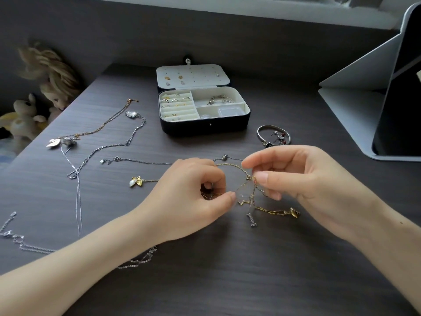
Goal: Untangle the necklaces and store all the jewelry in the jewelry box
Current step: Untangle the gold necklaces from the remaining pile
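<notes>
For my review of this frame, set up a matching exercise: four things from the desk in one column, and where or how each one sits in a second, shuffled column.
Things
1. jewelry box
2. silver bangle
3. bow pendant
4. gold chain tangle

States
A. pinched between the left hand and the right hand
B. lying on the table, to the right of the box
C. open, lid tipped back
D. lying on the table just left of the left hand

Pairs: 1-C, 2-B, 3-D, 4-A
</notes>
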Demonstrator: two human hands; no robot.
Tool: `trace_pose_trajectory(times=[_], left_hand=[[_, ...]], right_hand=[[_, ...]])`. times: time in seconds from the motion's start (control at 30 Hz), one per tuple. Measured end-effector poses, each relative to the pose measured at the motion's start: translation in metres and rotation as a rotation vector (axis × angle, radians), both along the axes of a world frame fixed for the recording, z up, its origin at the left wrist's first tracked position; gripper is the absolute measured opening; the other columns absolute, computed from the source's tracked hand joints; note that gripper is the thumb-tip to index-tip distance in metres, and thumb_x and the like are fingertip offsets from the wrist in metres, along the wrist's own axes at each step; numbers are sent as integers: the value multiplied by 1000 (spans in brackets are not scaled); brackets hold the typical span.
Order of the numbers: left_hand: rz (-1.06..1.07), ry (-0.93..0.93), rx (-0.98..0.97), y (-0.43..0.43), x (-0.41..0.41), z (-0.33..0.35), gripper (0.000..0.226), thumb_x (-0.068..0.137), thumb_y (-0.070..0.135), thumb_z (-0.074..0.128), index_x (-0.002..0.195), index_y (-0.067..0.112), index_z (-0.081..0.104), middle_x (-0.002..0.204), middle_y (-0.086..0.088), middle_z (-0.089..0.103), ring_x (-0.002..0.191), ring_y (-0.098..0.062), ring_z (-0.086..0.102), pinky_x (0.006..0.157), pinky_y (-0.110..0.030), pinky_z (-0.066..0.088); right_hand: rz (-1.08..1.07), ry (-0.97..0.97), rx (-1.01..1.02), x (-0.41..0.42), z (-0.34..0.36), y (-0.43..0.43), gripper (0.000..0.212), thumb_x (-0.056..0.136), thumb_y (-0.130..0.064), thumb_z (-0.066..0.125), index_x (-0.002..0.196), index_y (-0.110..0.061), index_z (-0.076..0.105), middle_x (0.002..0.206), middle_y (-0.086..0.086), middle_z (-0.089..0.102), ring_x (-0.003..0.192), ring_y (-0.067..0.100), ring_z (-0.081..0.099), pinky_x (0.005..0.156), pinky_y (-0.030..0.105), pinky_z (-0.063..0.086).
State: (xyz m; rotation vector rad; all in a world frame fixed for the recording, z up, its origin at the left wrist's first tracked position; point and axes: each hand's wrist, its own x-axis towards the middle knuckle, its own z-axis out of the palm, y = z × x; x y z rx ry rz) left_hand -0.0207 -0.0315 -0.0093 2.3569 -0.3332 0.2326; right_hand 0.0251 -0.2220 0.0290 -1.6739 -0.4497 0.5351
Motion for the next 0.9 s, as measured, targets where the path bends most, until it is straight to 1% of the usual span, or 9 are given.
trace_pose_trajectory(times=[0.13,0.23,0.33,0.43,0.5,0.57,0.63,0.77,0.9], left_hand=[[10,-20,28,2,0,0,35,76,49,48,61,21,63,72,8,60,74,-10,54,75,-29,39],[9,-8,-14,3,0,2,32,76,46,49,65,24,69,75,10,64,75,-7,56,70,-23,40],[38,52,-121,2,2,2,27,77,40,55,69,21,72,76,9,65,73,-7,60,66,-25,44],[52,104,-181,2,3,3,25,77,36,55,71,18,72,72,8,67,70,-6,62,70,-30,48],[48,157,-250,2,2,6,24,78,35,54,71,18,70,67,7,68,64,-4,61,67,-24,47],[22,197,-330,2,2,8,24,79,36,54,71,20,69,68,6,69,63,-3,61,63,-16,45],[-8,223,-386,2,3,7,23,78,38,54,74,21,68,70,8,69,66,-3,60,65,-14,44],[-70,255,-415,3,4,5,30,76,47,51,78,20,66,67,8,64,66,-4,54,65,-20,42],[-99,271,-429,2,3,5,29,79,43,51,72,17,64,65,12,60,65,-3,51,64,-17,39]], right_hand=[[-32,-50,-18,0,1,1,14,74,-3,70,82,-13,74,68,-3,62,54,10,47,56,16,43],[-96,-209,-172,0,-1,1,24,81,2,66,80,-22,73,69,-3,66,57,7,55,55,15,45],[-74,-330,-326,1,-2,0,23,82,-3,67,81,-26,73,77,-6,69,69,15,62,66,20,50],[-29,-403,-400,1,-7,0,26,83,-4,64,81,-28,72,71,-5,65,64,18,56,64,26,47],[-4,-438,-417,0,-10,2,27,85,-4,61,81,-28,71,59,-5,55,54,11,46,57,25,42],[11,-457,-410,-1,-14,3,27,86,-4,59,83,-28,71,59,-8,52,53,9,43,56,27,40],[21,-487,-390,-2,-18,6,23,87,-10,60,84,-30,70,65,-8,54,56,9,45,56,21,38],[22,-568,-389,-5,-19,11,12,80,-40,57,85,-37,67,74,-26,52,65,8,47,59,15,34],[-12,-680,-379,-8,-19,12,8,79,-40,61,80,-35,66,72,-24,51,67,4,47,61,14,32]])
